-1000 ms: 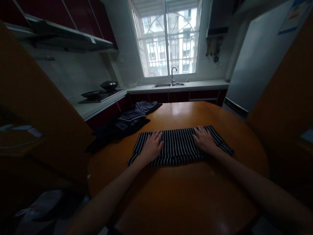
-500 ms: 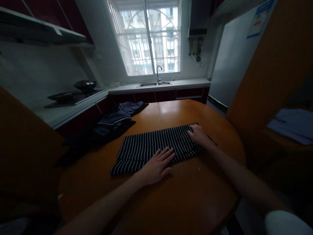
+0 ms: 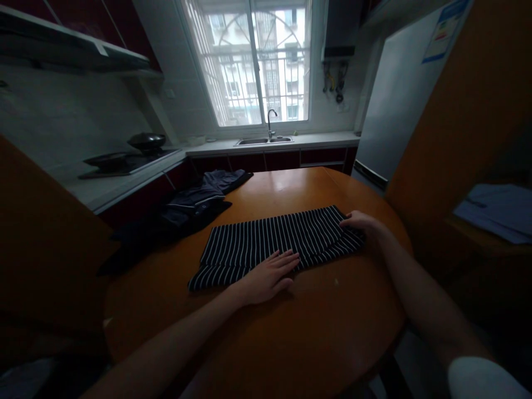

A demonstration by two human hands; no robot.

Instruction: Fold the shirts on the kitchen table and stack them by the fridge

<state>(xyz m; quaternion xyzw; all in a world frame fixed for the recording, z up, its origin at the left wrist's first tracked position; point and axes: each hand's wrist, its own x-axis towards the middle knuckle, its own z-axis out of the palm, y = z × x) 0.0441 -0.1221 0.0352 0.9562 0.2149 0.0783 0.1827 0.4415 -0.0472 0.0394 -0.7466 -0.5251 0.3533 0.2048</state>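
Left grip (image 3: 268, 280) lies palm-down and spread, clamped on nothing, across the near edge of the striped cloth (image 3: 253, 244), probably to brace it against sliding on the bench (image 3: 307, 332). Right grip (image 3: 363, 223) curls at the cloth's right end, presumably to steady it; cannot tell whether fabric is pinched there. Cloth lies flat, running from left of the left grip over to the right grip, while dark clothes (image 3: 193, 206) sit heaped farther out, left of both grips, likely for room.
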